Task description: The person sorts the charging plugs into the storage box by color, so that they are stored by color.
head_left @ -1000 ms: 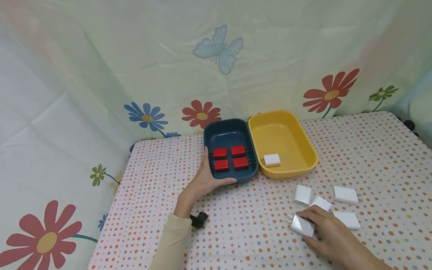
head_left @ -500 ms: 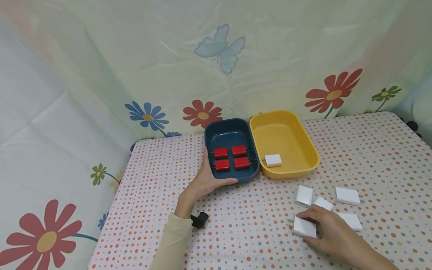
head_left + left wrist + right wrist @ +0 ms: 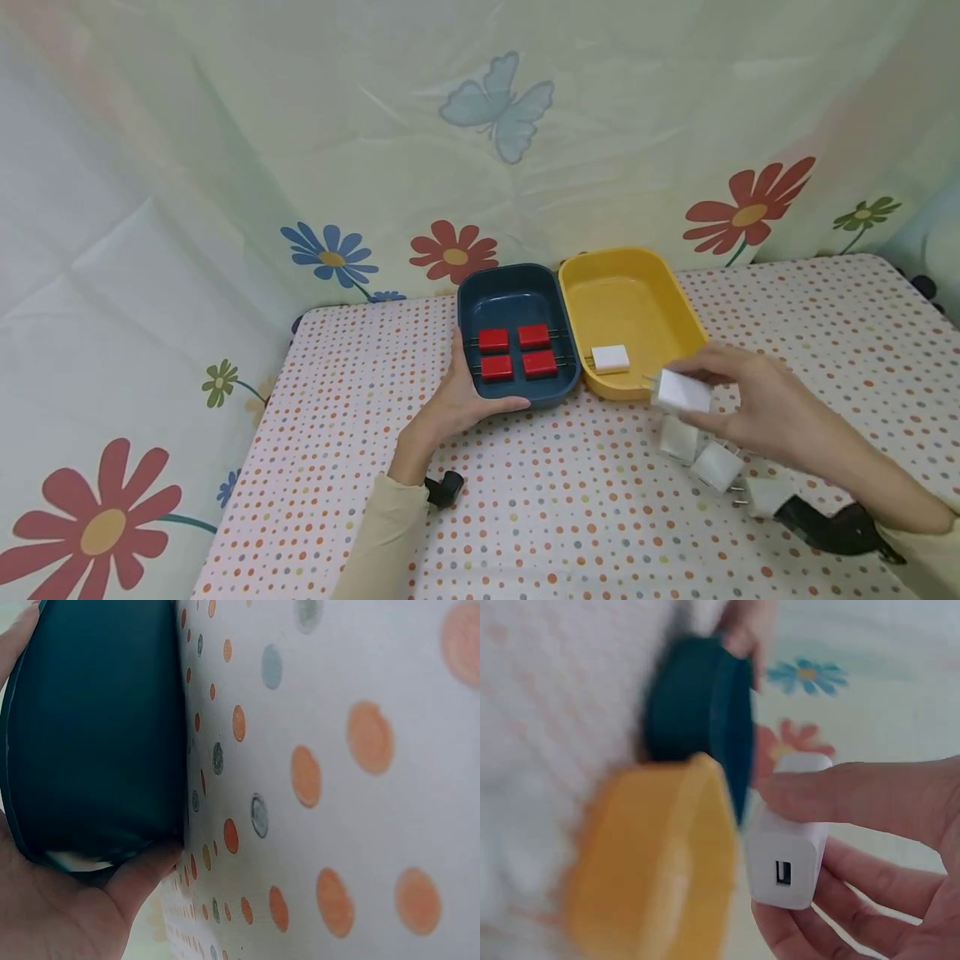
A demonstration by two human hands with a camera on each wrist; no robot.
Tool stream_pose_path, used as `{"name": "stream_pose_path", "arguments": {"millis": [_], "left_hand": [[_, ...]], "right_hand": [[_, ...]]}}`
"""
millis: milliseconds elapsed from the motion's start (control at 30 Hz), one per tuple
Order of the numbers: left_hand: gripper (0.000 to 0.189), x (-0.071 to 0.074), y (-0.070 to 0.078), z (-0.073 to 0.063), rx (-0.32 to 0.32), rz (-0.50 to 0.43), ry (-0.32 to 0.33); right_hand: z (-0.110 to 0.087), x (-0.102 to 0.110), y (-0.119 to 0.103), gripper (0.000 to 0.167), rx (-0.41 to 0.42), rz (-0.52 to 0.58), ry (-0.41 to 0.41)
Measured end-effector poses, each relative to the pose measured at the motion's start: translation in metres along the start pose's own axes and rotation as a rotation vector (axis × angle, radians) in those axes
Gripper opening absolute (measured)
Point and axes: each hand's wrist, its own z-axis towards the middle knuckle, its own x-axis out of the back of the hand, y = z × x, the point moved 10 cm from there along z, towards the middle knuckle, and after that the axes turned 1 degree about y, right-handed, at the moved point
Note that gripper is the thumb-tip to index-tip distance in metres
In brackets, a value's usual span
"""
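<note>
My left hand (image 3: 453, 400) grips the near left corner of a dark blue tray (image 3: 498, 304), thumb along its front wall and fingers along its left side. Several red plug chargers (image 3: 497, 367) with metal prongs lie in that tray. Pinched between thumb and fingers of my right hand (image 3: 780, 408) is a white USB charger (image 3: 681, 392), raised near the front right corner of a yellow tray (image 3: 622, 304). Its USB port (image 3: 783, 872) shows in the right wrist view. One white charger (image 3: 611, 358) lies inside the yellow tray, towards its front left.
On the polka-dot tablecloth (image 3: 570, 517), white chargers (image 3: 717, 467) lie below and around my right hand, which partly covers that area. The two trays stand side by side. A flower-printed curtain (image 3: 600, 167) hangs behind the table. Each wrist wears a black strap (image 3: 832, 525).
My right hand has lifted the white charger off the table and moved it up and away, towards the yellow tray. The left hand stays on the blue tray.
</note>
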Motion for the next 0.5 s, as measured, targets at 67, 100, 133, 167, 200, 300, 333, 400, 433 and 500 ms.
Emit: {"name": "stream_pose_path", "arguments": {"millis": [67,100,133,167,200,300,333,400,433,500], "left_hand": [[0.141,-0.001,0.001,0.0,-0.004,-0.011,-0.006],[0.141,0.0,0.0,0.0,0.012,-0.007,-0.006],[0.141,0.0,-0.001,0.0,0.025,-0.003,-0.006],[0.141,0.0,-0.003,0.0,0.044,0.005,-0.004],[0.141,0.001,-0.005,-0.001,0.068,0.016,-0.003],[0.142,0.001,-0.01,-0.004,0.127,0.045,-0.001],[0.142,0.001,-0.01,-0.004,0.132,0.047,-0.002],[0.141,0.0,-0.011,-0.004,0.139,0.054,-0.007],[0.141,0.0,-0.01,-0.004,0.139,0.054,-0.01],[0.14,-0.003,-0.009,-0.003,0.134,0.05,-0.019]], "right_hand": [[0.019,0.015,-0.005,0.058,0.024,0.003,0.021],[0.03,0.022,-0.008,0.058,0.032,0.007,0.026],[0.04,0.028,-0.011,0.057,0.046,0.012,0.037],[0.051,0.033,-0.014,0.055,0.061,0.017,0.041],[0.061,0.036,-0.016,0.054,0.071,0.026,0.038],[0.09,0.04,-0.021,0.05,0.093,0.049,0.013],[0.099,0.039,-0.02,0.049,0.091,0.06,0.0],[0.114,0.035,-0.018,0.048,0.084,0.077,-0.034],[0.121,0.033,-0.017,0.048,0.084,0.078,-0.047],[0.131,0.026,-0.012,0.046,0.08,0.09,-0.08]]}}
